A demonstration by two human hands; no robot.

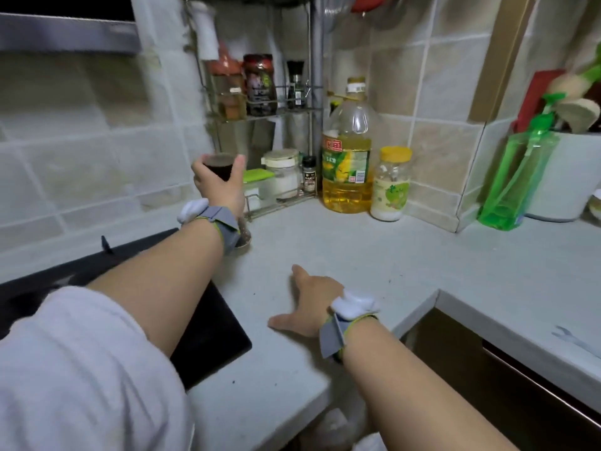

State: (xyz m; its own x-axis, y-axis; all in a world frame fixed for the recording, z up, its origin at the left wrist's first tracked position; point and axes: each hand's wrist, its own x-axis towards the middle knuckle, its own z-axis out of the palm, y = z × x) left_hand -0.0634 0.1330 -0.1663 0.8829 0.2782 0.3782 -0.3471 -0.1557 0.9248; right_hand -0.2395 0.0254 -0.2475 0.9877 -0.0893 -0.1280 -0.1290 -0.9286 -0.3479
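Hob (211, 336): I see the black glass surface at the far left, running under my view of the left forearm.
Left hand (218, 187): raised above the counter (390, 255), fingers and thumb curled round the top of a dark bottle (218, 166), gripping it.
Dark bottle: its dark upper part sits between the thumb and fingers; the palm and wrist band cover the middle. A lower end shows just under the band (I cannot tell whether it touches the counter).
Bottle's place: right of the hob's edge, just left of the wire rack (276, 203) in the tiled corner.
Right hand (309, 304): flat on the counter, fingers straight and spread, holding nothing, well apart from the dark bottle and nearer to me.
Oil bottle (348, 157): upright against the corner wall, right of the rack.
Yellow-lidded jar (392, 187): just beside the oil bottle, on its right.
Green bottle (514, 180): farther right, leaning by a white container.
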